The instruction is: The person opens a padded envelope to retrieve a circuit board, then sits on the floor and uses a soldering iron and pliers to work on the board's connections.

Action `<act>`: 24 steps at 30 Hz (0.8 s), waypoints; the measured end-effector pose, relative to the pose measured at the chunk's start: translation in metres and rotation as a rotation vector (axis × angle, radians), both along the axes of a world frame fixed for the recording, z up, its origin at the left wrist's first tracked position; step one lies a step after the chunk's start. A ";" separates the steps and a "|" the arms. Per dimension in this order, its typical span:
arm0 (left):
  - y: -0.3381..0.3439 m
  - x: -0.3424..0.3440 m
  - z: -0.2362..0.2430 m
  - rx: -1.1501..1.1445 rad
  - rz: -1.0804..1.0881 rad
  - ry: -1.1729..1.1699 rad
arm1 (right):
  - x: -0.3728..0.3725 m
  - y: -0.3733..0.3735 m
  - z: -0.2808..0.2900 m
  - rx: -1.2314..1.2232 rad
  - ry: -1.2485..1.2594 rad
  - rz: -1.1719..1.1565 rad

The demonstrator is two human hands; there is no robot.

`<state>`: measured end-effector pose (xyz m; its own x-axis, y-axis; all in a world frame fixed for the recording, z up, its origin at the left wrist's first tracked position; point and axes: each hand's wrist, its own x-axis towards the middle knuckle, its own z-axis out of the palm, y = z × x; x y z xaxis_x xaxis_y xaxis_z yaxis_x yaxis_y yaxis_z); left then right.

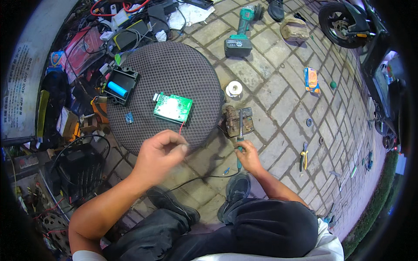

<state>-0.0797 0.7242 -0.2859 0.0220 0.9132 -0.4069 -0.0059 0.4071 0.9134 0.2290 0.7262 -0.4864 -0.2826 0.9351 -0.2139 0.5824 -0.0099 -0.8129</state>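
Observation:
A green circuit board (173, 107) lies on a round, dark textured stool top (191, 65). From its lower edge a short red wire (181, 128) runs down to my left hand (159, 154), whose thumb and fingers are closed in a pinch around its end. My right hand (249, 157) grips a soldering iron (239, 163) by its teal handle. The iron's metal shaft reaches over a dirty brown block (234, 121) on the paving beside the stool. On the stool's left stands an open black case (122, 85) with a blue cylindrical cell (117, 88) in it.
A white solder spool (234, 88) and a green power tool (239, 35) are on the paving beyond the block. Pliers (303, 156) lie to the right. Cluttered parts and cables fill the left side; a wooden block (294, 30) and motorbike wheel (339, 25) are far right.

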 end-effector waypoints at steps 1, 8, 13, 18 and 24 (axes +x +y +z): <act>-0.001 -0.003 0.001 0.091 -0.055 0.050 | -0.005 0.003 0.010 -0.085 0.025 -0.005; 0.002 0.004 0.008 0.097 -0.095 0.061 | -0.029 0.045 0.122 0.242 0.052 0.103; 0.001 0.004 0.011 0.225 -0.168 0.239 | -0.094 0.064 0.191 0.346 0.335 0.395; 0.000 0.004 0.016 0.322 -0.173 0.346 | -0.116 0.058 0.186 0.383 0.407 0.409; 0.005 0.007 0.018 0.318 -0.190 0.364 | -0.107 0.058 0.188 0.337 0.396 0.342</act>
